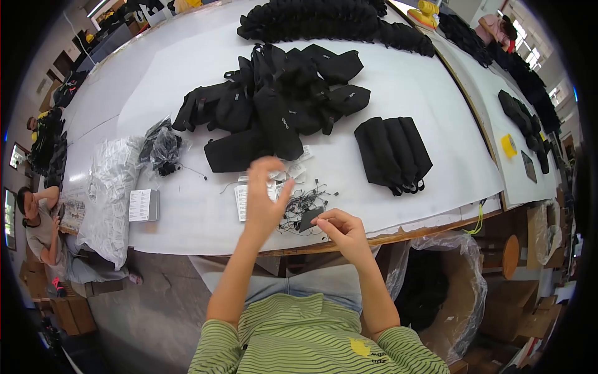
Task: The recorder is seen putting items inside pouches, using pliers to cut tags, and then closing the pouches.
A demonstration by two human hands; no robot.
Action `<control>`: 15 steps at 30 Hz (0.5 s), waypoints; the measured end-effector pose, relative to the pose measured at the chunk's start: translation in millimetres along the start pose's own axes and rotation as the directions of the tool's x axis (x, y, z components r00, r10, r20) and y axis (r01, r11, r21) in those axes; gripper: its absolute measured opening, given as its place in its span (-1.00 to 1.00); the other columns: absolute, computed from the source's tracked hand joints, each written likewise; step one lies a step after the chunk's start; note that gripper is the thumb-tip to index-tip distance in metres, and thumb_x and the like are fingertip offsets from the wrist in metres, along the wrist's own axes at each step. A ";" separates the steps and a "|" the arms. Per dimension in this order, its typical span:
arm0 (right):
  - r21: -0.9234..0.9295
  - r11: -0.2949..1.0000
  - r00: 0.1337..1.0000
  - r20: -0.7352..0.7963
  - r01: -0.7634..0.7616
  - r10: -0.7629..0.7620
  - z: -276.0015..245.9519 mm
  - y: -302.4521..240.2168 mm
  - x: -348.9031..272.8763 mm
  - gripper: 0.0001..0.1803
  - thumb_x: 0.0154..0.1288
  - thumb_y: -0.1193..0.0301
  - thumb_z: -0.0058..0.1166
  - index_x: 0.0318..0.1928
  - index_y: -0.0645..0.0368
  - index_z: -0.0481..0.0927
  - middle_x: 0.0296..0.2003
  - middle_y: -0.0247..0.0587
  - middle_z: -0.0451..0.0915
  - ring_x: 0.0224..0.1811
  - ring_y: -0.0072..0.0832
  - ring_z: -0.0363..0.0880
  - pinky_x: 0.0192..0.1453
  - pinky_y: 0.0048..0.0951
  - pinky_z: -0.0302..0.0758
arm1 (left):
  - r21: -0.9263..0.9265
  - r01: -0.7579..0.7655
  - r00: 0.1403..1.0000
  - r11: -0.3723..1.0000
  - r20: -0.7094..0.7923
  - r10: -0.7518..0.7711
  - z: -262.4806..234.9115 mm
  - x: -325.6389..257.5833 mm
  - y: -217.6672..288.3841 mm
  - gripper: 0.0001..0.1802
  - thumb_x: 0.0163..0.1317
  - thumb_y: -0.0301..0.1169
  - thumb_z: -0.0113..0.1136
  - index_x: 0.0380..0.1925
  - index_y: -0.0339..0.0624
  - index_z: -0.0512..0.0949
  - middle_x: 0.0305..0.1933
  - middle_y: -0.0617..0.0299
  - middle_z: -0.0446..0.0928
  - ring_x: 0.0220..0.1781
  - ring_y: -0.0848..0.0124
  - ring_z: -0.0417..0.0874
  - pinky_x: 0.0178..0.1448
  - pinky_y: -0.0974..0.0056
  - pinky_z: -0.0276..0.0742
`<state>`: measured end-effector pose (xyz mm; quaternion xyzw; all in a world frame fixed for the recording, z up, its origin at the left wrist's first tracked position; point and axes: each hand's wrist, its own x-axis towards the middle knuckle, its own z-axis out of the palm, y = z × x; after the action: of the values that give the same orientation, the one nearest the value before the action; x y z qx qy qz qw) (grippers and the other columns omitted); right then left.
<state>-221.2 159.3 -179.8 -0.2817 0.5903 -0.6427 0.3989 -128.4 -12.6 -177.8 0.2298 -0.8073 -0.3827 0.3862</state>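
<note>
My right hand (341,232) pinches a small dark card tag (309,219) at the near edge of the white table (187,75). Thin black strings (306,201) lie in a tangle just beyond it. My left hand (265,196) is raised above the table with its fingers spread and nothing in it. Under it lie white paper tags (242,201). Farther out is a heap of black bags (280,103), and to the right a neat row of folded black pieces (393,151).
A clear plastic sack of white packets (112,193) and a white box (143,205) lie at the left. A plastic-lined bin (455,293) stands under the table's right end. A seated person (38,221) is at far left. More black goods line the far edge (336,25).
</note>
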 end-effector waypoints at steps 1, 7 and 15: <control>-0.018 1.000 1.000 -0.005 -0.021 0.021 -3.6 -0.2 -0.8 -0.86 0.31 0.42 0.14 -0.24 0.25 0.63 -0.59 -0.57 0.44 -0.59 -0.86 0.17 -0.53 -0.70 0.06 | 0.131 -0.008 0.994 0.991 -0.108 0.022 -1.3 21.1 -5.5 -0.53 0.11 -0.31 0.35 -0.07 -0.33 0.42 0.01 0.03 0.42 0.04 0.29 0.43 0.02 0.28 0.41; -0.021 1.000 0.997 0.080 -0.014 0.016 16.2 -0.9 -14.2 -0.86 0.30 0.42 0.16 -0.24 0.24 0.65 -0.61 -0.58 0.44 -0.60 -0.86 0.16 -0.54 -0.70 0.04 | 0.188 0.364 0.926 0.912 -0.174 -0.334 -0.5 108.6 -67.9 -0.20 -0.03 -0.03 0.40 0.04 -0.40 0.33 -0.04 -0.07 0.48 -0.01 0.08 0.49 0.06 0.11 0.42; -0.219 0.975 0.997 -0.075 -0.044 0.029 -12.2 2.0 -27.1 -0.86 0.27 0.41 0.18 -0.25 0.21 0.68 -0.68 -0.59 0.27 -0.61 -0.80 0.07 -0.55 -0.64 -0.01 | -0.020 -0.147 0.989 0.989 0.024 0.148 -3.5 59.3 -14.4 -0.67 -0.04 -0.59 0.31 -0.19 -0.14 0.61 -0.14 0.18 0.58 -0.04 0.22 0.52 0.07 0.22 0.41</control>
<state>-216.8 188.8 -180.6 -0.2903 0.6769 -0.5753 0.3557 -159.9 -62.3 -161.3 0.1611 -0.8232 -0.3635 0.4052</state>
